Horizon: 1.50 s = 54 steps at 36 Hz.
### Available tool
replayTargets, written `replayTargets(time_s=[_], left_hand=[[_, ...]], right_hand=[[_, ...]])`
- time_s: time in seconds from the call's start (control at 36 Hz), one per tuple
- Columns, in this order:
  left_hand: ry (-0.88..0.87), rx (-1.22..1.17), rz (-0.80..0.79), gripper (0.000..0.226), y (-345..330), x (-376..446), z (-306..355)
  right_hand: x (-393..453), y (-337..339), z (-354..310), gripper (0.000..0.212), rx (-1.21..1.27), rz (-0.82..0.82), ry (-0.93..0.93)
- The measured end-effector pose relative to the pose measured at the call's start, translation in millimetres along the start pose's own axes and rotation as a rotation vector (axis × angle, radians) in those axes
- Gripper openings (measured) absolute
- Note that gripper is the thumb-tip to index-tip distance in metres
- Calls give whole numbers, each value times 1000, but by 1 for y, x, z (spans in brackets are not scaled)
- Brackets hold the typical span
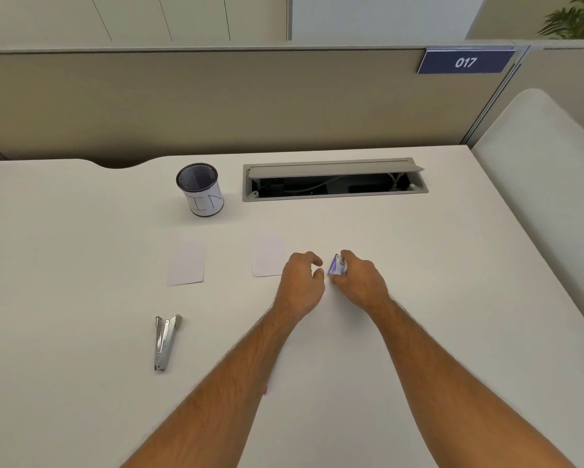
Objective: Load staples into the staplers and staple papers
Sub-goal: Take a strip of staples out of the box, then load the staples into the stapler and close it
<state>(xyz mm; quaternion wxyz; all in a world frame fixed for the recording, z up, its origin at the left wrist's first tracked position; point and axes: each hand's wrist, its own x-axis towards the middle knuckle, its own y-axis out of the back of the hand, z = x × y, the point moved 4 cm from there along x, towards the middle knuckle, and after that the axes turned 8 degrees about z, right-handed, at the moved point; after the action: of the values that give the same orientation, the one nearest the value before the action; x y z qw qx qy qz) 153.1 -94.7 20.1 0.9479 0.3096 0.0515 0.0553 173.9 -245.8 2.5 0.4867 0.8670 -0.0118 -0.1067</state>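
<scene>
A: Where is the staple box [337, 265] now?

B: In the right hand [358, 276] — its fingers [346, 256] are curled round the box, just above the counter [81, 265]. The left hand [300, 282] is just beside it, at nine o'clock from the box, fingers bent inward; I see nothing in them.

A: And the stapler [166, 342]?

B: It lies open, well apart, at about eight o'clock from the hands. Its long axis runs from six to twelve. The left hand is nearer — I think that hand should fetch it.

A: The papers?

B: Two. One [186, 263] at twelve o'clock from the stapler, one [268, 255] touching the left hand's edge.
</scene>
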Motion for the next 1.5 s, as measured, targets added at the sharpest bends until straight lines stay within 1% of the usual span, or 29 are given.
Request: replayTargets(time_s=[0.06, 0.08, 0.11, 0.14, 0.19, 0.22, 0.28, 0.33, 0.44, 0.56, 0.64, 0.72, 0.81, 0.86, 0.92, 0.97, 1.06, 1.14, 1.22, 1.36, 1.44, 1.5], left_hand=[[7, 2, 10, 20, 1, 0, -1], [13, -2, 13, 20, 2, 0, -2], [22, -13, 16, 19, 3, 0, -3], [34, -33, 19, 17, 5, 0, -4], [57, -89, 30, 10, 8, -2, -5], [58, -111, 36, 7, 11, -4, -6], [37, -137, 53, 7, 17, -8, -6], [15, -162, 62, 9, 23, -13, -5], [-38, -165, 43, 5, 32, -26, -5], [-30, -111, 91, 13, 46, -41, -15], [-12, -82, 116, 16, 54, -51, -21], [8, -49, 126, 19, 62, -57, -27], [36, -3, 106, 25, 69, -62, -31], [44, 6, 120, 28, 74, -65, -32], [88, -58, 151, 28, 80, -67, -35], [199, -197, 163, 27, 84, -67, -43], [363, -405, 126, 24, 90, -68, -54], [467, -524, 87, 20, 93, -70, -61], [512, -572, 37, 22, 94, -72, -63], [550, -594, 17, 15, 90, -74, -63], [542, -554, -20, 15, 89, -75, -64], [516, -506, -48, 15, 88, -74, -65]], right_hand=[[-1, 1, 3, 60, 26, 17, -36], [-2, 3, 3, 63, 65, 37, -57], [-3, 3, 2, 60, 126, 64, -82], [-5, 4, 1, 53, 215, 92, -114], [-8, 6, -4, 33, 475, 108, -233], [-11, 5, -7, 26, 655, 73, -316], [-18, 3, -19, 25, 1046, -45, -452], [-25, 2, -30, 30, 1273, -121, -509], [-42, -6, -47, 42, 1461, -197, -565], [-61, -19, -66, 46, 1537, -256, -592], [-72, -29, -78, 48, 1530, -292, -579], [-79, -36, -87, 45, 1469, -299, -528], [-86, -40, -96, 32, 1341, -302, -428], [-90, -41, -100, 26, 1263, -298, -358], [-95, -40, -101, 28, 1135, -273, -256], [-100, -39, -102, 29, 1024, -241, -148], [-104, -37, -97, 26, 849, -161, -30], [-105, -34, -92, 24, 657, -112, 68], [-108, -32, -90, 21, 563, -91, 127], [-110, -25, -90, 20, 413, -72, 224], [-112, -21, -87, 27, 380, -135, 260], [-113, -19, -84, 28, 381, -188, 259]])
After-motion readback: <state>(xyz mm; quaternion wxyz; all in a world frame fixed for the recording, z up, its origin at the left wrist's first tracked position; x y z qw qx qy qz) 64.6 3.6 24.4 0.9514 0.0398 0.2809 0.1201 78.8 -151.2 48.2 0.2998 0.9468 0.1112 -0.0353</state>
